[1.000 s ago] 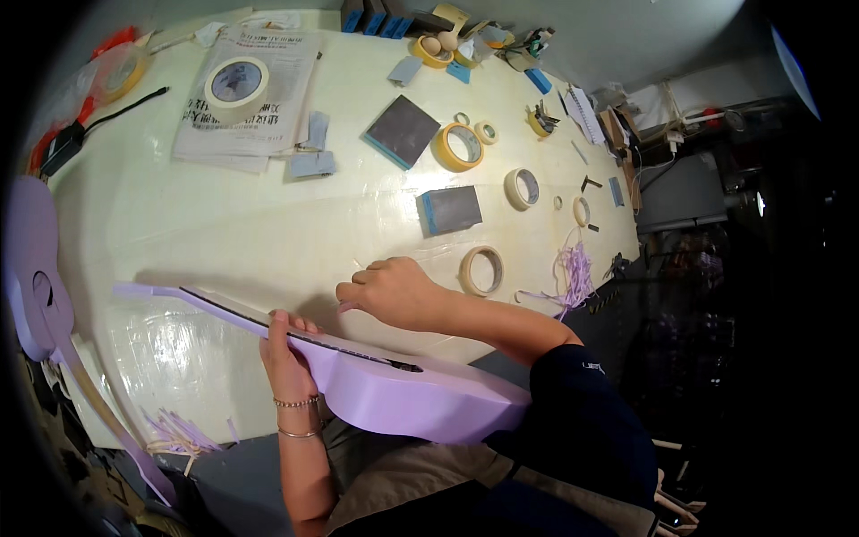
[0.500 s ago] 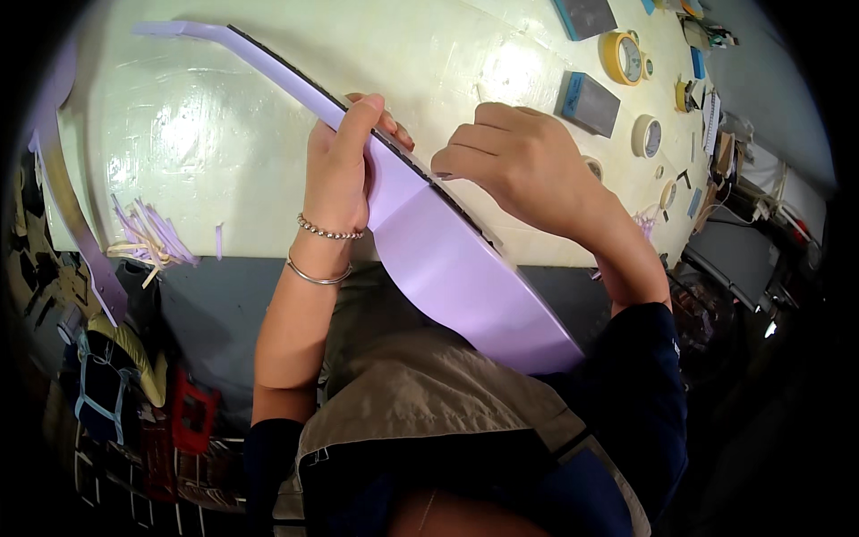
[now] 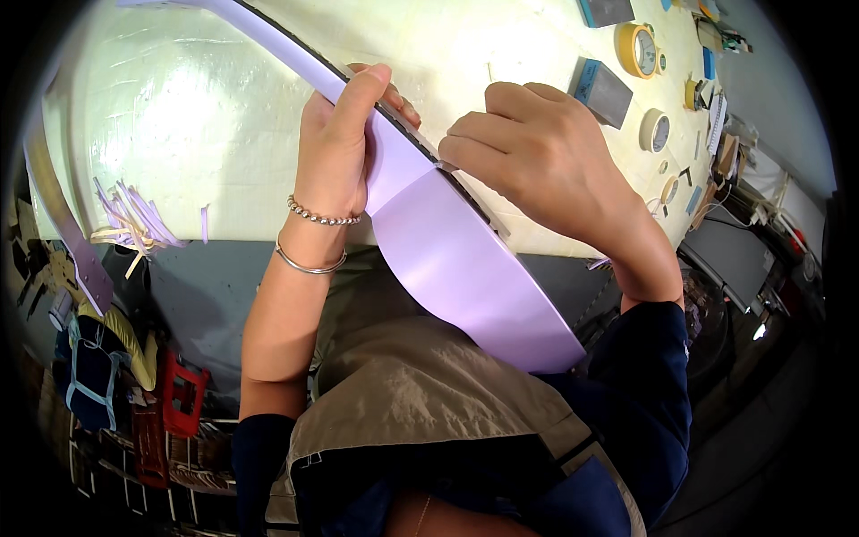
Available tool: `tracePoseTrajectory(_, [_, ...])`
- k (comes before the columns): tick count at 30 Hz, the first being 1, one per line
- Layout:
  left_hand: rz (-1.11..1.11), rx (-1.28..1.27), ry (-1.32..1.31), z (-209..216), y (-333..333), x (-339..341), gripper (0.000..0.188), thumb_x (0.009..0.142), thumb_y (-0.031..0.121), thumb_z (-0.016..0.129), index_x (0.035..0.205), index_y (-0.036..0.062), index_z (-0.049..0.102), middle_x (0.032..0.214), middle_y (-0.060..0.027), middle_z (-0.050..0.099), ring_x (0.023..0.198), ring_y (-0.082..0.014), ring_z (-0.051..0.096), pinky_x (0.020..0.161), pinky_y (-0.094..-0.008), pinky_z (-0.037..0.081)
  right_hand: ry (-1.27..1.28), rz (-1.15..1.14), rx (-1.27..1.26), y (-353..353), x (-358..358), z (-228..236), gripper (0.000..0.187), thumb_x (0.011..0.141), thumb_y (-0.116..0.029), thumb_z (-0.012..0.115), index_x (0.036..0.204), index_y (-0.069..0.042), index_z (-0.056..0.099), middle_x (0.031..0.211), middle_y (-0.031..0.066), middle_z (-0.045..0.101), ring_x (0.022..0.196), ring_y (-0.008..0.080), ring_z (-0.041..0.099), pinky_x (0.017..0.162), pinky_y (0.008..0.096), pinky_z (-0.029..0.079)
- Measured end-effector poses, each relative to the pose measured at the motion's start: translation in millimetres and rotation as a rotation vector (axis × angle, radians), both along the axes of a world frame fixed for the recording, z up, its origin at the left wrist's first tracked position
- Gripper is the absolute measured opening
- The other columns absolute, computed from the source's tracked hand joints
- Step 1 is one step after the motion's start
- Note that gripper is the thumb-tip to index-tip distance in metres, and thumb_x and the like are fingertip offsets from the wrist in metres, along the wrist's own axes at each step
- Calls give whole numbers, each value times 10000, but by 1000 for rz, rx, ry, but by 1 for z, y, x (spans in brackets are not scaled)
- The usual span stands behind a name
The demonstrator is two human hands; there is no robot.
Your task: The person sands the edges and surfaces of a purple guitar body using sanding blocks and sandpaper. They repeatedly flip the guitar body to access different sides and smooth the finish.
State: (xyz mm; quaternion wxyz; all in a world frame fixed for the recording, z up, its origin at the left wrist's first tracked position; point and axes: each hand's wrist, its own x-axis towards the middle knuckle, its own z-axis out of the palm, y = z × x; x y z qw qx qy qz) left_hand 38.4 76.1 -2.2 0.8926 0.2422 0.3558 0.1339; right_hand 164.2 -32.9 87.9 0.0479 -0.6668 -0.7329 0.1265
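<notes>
A lavender guitar-like instrument (image 3: 474,268) slants across the view, its side toward me and its wide end against my apron. A dark fretboard edge (image 3: 403,134) runs along its upper side. My left hand (image 3: 344,134) wraps round the neck, thumb on the near side and fingertips showing beyond the fretboard. Over the spot where neck and body meet, my right hand (image 3: 537,152) is closed, its fingertips pinched at the fretboard's edge. A small pale bit shows by those fingertips, too small to name. The instrument's far face is hidden.
A heap of thin lavender and cream strips (image 3: 139,219) lies at the pale table's (image 3: 268,201) left front edge. To the right are a grey block (image 3: 604,94), a yellow tape roll (image 3: 637,49) and a cream tape roll (image 3: 655,131). Another lavender piece (image 3: 85,268) stands far left.
My right hand stays pinched at the fretboard's edge, with only a slight shift. The table and its things sit a little higher in view.
</notes>
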Motion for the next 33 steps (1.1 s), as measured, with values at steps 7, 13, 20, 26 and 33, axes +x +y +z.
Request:
tracePoseTrajectory(7, [-1,-17,-26,-1,1,1,231,840,236,620,778,36,524,680,-71,562,623,-165,589,530,-289,486,-10,-8,1,2,-1,2,96,609,-106,601,697,-110,563,629,-16,492,602,157,491,507,286,428])
tracePoseTrajectory(13, [5,-29,-29,-2,-1,0,227,846,230,614,776,33,525,683,-73,564,622,-162,591,533,-287,493,2,-13,21,6,0,1,64,617,-112,598,644,-108,541,599,-7,488,588,170,509,511,300,442])
tracePoseTrajectory(20, [-2,-8,-25,-2,0,0,233,848,234,612,771,29,529,673,-82,572,606,-159,585,528,-284,491,-6,6,-23,5,0,5,107,632,-119,597,583,-99,503,561,5,479,578,178,524,509,312,449])
tracePoseTrajectory(26, [-15,-15,-27,-1,0,0,234,849,233,610,769,27,531,670,-84,574,601,-158,583,529,-282,489,3,-31,2,7,-1,2,112,627,-120,595,574,-100,498,553,10,481,574,185,528,508,313,449])
tracePoseTrajectory(33, [0,-10,-17,0,0,2,234,850,236,608,773,30,530,671,-71,565,611,-157,582,540,-280,482,15,-18,-101,6,2,8,117,608,-81,596,722,-109,590,662,-23,551,607,168,518,507,295,429])
